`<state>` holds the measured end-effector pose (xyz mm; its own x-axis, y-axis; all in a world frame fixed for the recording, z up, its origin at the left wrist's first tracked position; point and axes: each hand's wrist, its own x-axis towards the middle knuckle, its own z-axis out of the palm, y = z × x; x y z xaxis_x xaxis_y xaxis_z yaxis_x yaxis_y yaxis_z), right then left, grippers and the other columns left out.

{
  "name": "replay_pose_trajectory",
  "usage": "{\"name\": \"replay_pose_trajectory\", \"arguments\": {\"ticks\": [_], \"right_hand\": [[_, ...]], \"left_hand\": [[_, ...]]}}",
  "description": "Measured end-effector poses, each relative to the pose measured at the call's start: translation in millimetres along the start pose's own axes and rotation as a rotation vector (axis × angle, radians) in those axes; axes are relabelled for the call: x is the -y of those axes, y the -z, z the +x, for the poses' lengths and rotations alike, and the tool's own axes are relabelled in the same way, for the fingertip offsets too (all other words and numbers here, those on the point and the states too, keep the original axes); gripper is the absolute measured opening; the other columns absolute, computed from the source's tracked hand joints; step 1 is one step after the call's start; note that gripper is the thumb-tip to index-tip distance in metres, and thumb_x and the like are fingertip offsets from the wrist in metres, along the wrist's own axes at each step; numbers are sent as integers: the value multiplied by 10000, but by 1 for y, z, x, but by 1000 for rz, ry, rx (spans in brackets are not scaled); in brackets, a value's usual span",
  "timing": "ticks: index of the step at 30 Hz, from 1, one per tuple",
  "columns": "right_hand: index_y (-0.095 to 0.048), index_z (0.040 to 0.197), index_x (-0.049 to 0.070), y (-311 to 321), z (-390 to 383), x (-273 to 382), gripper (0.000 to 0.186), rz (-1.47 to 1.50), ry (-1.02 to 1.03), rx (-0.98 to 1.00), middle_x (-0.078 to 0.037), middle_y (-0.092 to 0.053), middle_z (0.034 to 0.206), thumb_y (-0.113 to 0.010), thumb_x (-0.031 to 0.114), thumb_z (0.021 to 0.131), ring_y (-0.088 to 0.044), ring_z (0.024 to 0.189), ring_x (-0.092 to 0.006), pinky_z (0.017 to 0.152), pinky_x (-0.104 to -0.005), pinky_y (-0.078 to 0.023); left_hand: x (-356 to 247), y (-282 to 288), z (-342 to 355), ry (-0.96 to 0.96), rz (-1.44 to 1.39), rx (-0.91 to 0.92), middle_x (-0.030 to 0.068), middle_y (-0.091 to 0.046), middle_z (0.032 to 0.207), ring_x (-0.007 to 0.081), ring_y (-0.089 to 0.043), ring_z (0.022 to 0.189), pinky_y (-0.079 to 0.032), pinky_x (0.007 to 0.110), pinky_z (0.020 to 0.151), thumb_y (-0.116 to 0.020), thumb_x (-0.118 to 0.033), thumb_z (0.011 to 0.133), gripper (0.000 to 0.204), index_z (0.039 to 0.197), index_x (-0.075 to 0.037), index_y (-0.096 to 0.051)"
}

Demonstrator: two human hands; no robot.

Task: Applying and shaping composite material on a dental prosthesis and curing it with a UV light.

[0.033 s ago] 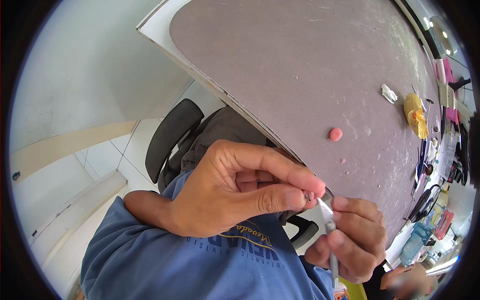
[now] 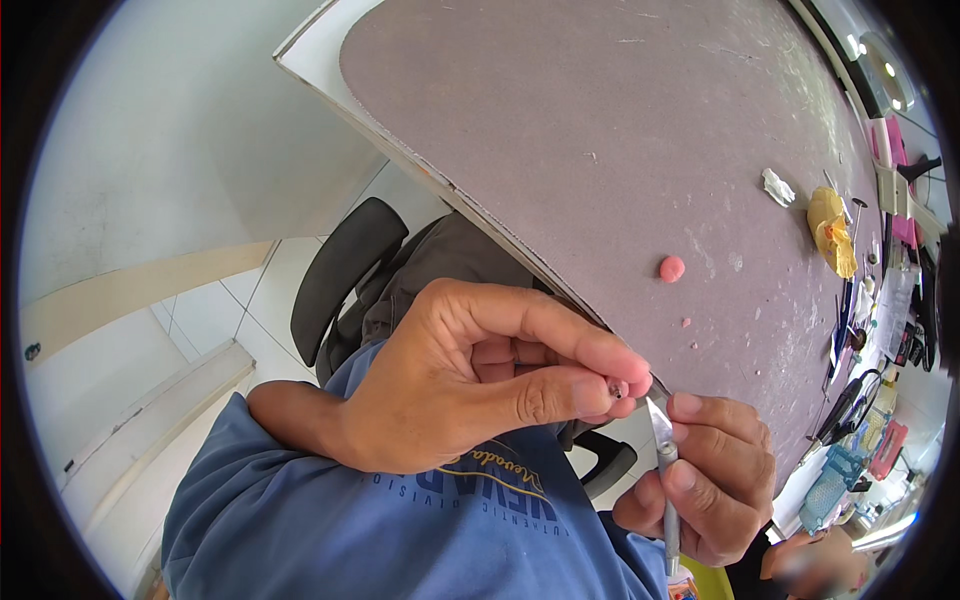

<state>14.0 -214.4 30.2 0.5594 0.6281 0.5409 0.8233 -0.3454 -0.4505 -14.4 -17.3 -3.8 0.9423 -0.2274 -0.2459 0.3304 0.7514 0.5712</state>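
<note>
Between the thumb and index finger of my left hand (image 2: 480, 375) is a tiny pinkish piece (image 2: 617, 390) with dark spots; the fingertips cover most of it. My right hand (image 2: 710, 480) grips a craft knife (image 2: 667, 455) by its slim metal handle. Its pointed blade tilts up toward the left fingertips, a small gap away from the piece. Both hands are in front of my blue shirt, by the near edge of the table (image 2: 560, 150). Beyond them on the table lies a pink ball of soft-looking material (image 2: 672, 269).
Pink crumbs (image 2: 687, 323) dot the tabletop. A crumpled white scrap (image 2: 777, 187) and a yellow lump (image 2: 832, 232) lie farther right. Slim tools and a blue basket (image 2: 832, 485) line the right side. A black chair (image 2: 350, 270) stands left; another person's arm (image 2: 800, 560) shows lower right.
The knife blade has drawn back slightly to the right, away from the small piece, with my right hand. My left hand has barely moved.
</note>
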Motion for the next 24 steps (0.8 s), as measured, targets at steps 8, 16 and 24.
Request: {"name": "replay_pose_trajectory", "arguments": {"ticks": [8, 16, 24], "right_hand": [[-558, 973, 67, -7, 1, 1, 219, 4, 1, -44, -108, -595, 797, -706, 152, 835, -659, 711, -246, 590, -296, -542], [-557, 985, 74, 0, -1, 1, 226, -7, -25, 2, -109, -593, 794, -704, 169, 842, -656, 722, -256, 581, -299, -542], [-555, 985, 59, -9, 0, -1, 232, -39, 36, -34, -112, -589, 788, -702, 168, 843, -650, 718, -258, 576, -302, -540]], "left_hand": [[4, 4, 1, -30, 27, 55, 235, -661, 987, 262, -676, 928, -584, 323, 798, -637, 20, 866, 134, 1000, 32, -644], [4, 4, 2, -36, 14, 57, 243, -657, 996, 290, -670, 965, -592, 344, 816, -618, 48, 867, 129, 995, 30, -627], [5, 4, 2, -27, 14, 61, 255, -652, 1013, 297, -670, 966, -592, 360, 823, -610, 58, 867, 131, 995, 30, -613]]}}
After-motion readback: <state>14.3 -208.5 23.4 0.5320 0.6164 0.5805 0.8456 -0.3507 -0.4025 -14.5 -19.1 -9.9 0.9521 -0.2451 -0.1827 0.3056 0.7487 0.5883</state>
